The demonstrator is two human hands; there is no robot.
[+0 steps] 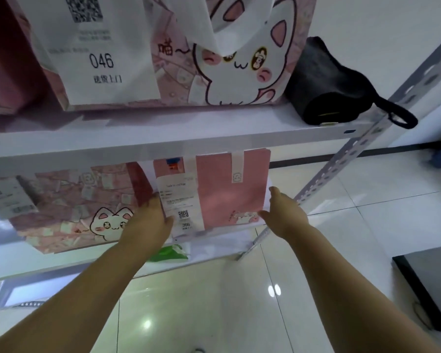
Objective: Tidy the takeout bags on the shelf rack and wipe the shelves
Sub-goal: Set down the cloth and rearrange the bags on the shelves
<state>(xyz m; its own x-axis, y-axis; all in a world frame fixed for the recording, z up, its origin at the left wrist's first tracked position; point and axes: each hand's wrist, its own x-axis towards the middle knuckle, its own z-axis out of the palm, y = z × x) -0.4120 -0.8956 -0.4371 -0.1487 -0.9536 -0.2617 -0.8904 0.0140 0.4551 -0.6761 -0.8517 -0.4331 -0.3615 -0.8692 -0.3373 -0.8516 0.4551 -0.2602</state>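
A plain pink takeout bag (229, 197) with a white receipt and a seal strip stands on the middle shelf (61, 258) of the white rack. My left hand (148, 220) grips its left edge, thumb over the receipt. At the bag's right lower corner my right hand (283, 215) lies against its side with straight fingers. To the left stands a pink cat-print bag (69, 212). On the upper shelf (163, 138) a large cat-print bag (229, 59) carries a receipt marked 046, and a black cloth (326, 90) lies at its right.
The rack's perforated grey post (341, 161) slants down at the right. A green and white plastic bag (171, 253) sits on the shelf below. Glossy white floor tiles lie under my arms, and a dark table corner (428, 284) juts in at the lower right.
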